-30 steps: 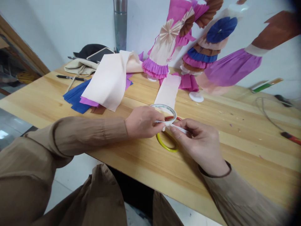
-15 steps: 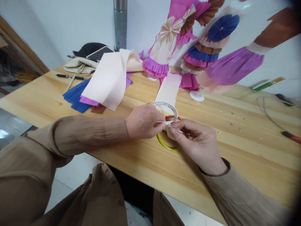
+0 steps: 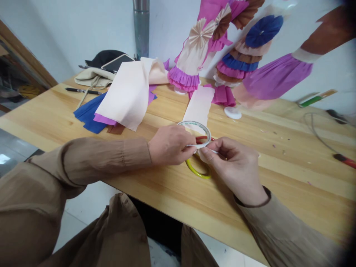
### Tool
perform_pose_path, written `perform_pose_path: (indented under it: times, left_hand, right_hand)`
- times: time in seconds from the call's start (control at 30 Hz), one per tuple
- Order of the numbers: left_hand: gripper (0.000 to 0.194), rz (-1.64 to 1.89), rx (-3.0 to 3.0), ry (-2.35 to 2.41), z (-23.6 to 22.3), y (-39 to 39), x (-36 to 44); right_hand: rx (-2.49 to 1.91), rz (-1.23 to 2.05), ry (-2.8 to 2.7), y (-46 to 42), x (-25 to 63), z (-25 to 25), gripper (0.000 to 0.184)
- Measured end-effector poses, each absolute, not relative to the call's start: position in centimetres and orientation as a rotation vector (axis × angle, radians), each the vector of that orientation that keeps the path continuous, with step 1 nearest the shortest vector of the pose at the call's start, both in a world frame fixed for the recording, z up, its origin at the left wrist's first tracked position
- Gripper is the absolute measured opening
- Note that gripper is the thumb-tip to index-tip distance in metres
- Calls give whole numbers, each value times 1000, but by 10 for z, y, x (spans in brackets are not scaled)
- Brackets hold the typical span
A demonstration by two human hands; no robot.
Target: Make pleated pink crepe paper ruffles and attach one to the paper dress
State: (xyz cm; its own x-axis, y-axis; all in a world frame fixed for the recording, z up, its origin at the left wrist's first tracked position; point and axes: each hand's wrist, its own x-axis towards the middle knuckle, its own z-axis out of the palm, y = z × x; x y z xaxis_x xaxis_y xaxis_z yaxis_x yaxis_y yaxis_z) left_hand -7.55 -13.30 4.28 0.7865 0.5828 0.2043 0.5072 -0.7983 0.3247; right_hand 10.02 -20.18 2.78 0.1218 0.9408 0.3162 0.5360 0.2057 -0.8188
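My left hand (image 3: 172, 144) is closed around the near left side of a thin roll of tape (image 3: 208, 132), a narrow white ring with green print on its inner face. At the ring's near edge my right hand (image 3: 234, 163) pinches a small whitish strip, seemingly the tape's end, between thumb and forefinger. Beneath both hands lie scissors with a yellow and red handle (image 3: 196, 173); their blades are hidden. A pale pink strip of crepe paper (image 3: 198, 105) lies flat just behind the tape.
Pale paper (image 3: 125, 92) covers blue and purple sheets at the left, near a black pen (image 3: 80, 90) and a cloth bag (image 3: 94, 76). Dresses of ruffled paper (image 3: 183, 79) stand along the wall. At the right are a green brush (image 3: 317, 99) and a cable (image 3: 319, 135).
My right hand has shifted very slightly, and the whitish strip at its fingertips sits flatter against the ring. The left hand keeps its hold on the roll.
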Motion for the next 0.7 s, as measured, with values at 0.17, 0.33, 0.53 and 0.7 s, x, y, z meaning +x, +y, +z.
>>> perform_pose_path:
  times: [0.17,0.33,0.53,0.7]
  left_hand:
    - [29,375,2788,785,47,-132,-75]
    - [27,428,2828,719,47,-128,-77]
    - [23,559,2910,586,43,-122,-81]
    - [50,784,3084,482,41,-106,-90]
  right_hand:
    - [-1501,610,-1478,-200,99,27,28]
    - [-1485,605,-1506,-200,102,24,23]
    - [-1411,837,-1591,-196,104,25,17]
    - [-1355,996,-1479,-192,106,25,20]
